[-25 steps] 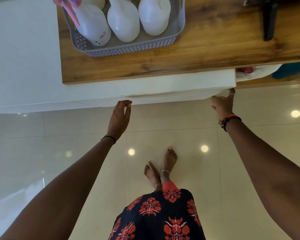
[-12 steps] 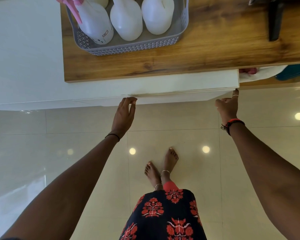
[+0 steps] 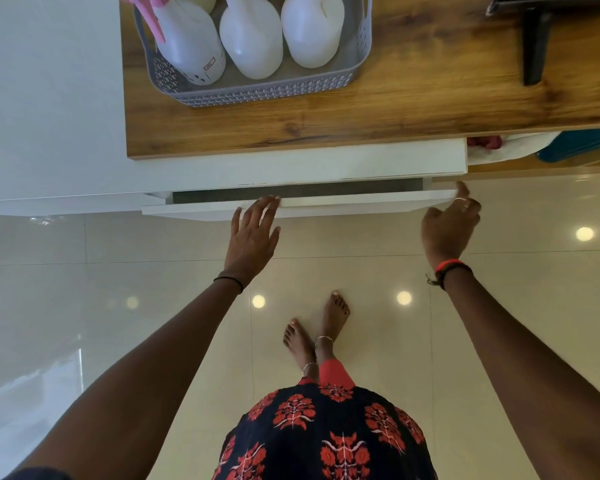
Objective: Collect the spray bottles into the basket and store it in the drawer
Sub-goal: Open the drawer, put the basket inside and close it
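Note:
A grey perforated basket stands on the wooden countertop and holds several white spray bottles; the left bottle has a pink trigger, and two more stand beside it. Below the countertop's front edge, a white drawer is pulled out a little, showing a dark strip of its inside. My left hand is spread flat, its fingertips at the top edge of the drawer front. My right hand is loosely curled, with its fingers touching the drawer front's right corner.
A black stand sits on the countertop at the back right. A teal item and white cloth lie on a shelf under the top at the right. A white cabinet surface fills the left. My bare feet stand on glossy floor tiles.
The drawer has come out a little from shut, exposing a dark gap. My left hand's fingers have spread from curled under the edge, and my right hand has shifted slightly at the corner.

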Demonstrator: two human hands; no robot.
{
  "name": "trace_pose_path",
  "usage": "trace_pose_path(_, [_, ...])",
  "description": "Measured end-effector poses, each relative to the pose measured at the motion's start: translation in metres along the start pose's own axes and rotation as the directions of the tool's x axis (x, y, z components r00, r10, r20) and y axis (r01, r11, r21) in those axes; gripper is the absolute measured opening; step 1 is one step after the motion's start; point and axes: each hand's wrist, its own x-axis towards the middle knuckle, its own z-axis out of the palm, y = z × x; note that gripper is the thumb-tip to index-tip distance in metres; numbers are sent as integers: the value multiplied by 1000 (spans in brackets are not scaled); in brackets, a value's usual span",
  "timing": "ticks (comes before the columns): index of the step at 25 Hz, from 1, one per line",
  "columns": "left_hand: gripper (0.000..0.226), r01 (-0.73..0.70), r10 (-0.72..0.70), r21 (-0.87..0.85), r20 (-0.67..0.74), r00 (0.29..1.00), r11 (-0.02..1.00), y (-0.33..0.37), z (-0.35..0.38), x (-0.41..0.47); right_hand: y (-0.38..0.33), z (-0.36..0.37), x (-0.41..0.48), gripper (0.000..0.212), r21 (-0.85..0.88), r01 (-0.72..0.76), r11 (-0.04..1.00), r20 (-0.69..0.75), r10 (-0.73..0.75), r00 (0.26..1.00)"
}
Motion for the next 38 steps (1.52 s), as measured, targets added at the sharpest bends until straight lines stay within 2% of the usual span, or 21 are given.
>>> trace_pose_path(2, [55, 15, -16, 31, 26, 1000, 999, 2, -2, -2, -8, 3, -28, 64, -201, 253, 946, -1, -259, 966])
trace_pose_path(4, [55, 36, -38, 32, 45, 998, 999, 7, -5, -3, -18, 10, -51, 68, -332, 468, 819, 123, -455, 882])
trace_pose_path(7, [58, 74, -77, 35, 73, 994, 997, 14, -7, -7, -44, 28, -81, 75, -350, 654, 670, 318, -572, 756])
trace_pose_path(10, [62, 85, -90, 52, 103, 991, 995, 19, -9, -12, -65, 45, -102, 75, -306, 750, 586, 461, -598, 655])
trace_pose_path(13, [65, 82, -93, 83, 141, 986, 993, 22, -10, -17, -71, 54, -110, 73, -298, 761, 577, 565, -536, 627])
trace_pose_path(18, [71, 71, -103, 144, 223, 969, 987, 30, -10, -30, -68, 46, -121, 72, -299, 751, 589, 630, -469, 619])
trace_pose_path(25, [77, 37, -75, 133, 297, 952, 990, 33, -7, -60, -57, 34, -145, 69, -339, 748, 570, 714, -362, 600])
trace_pose_path(38, [79, 44, -81, 118, 329, 941, 992, 46, 15, -133, -16, 18, -194, 77, -368, 766, 527, 810, -224, 543])
